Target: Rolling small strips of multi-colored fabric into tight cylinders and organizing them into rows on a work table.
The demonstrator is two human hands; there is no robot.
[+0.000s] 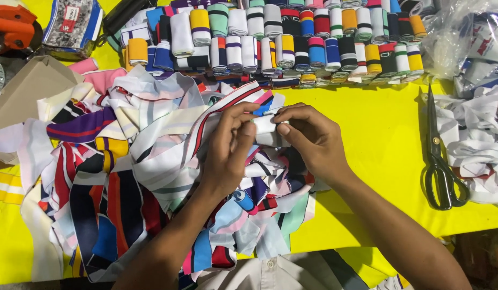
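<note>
Both my hands meet above a big heap of striped fabric strips (125, 161) on a yellow table (377, 123). My left hand (230, 147) pinches a long white strip with red and dark stripes (222, 110) that trails up and left over the heap. My right hand (308, 139) grips a small white roll of that fabric (266, 126) between thumb and fingers. The two hands touch at the roll, just above the heap's right side.
Several rows of rolled striped bands (292, 43) line the table's far edge. Black scissors (439, 161) lie at the right, next to a pile of white strips (474, 139). Cardboard (28, 88) and an orange tool (10, 27) sit far left; plastic bags (474, 37) far right.
</note>
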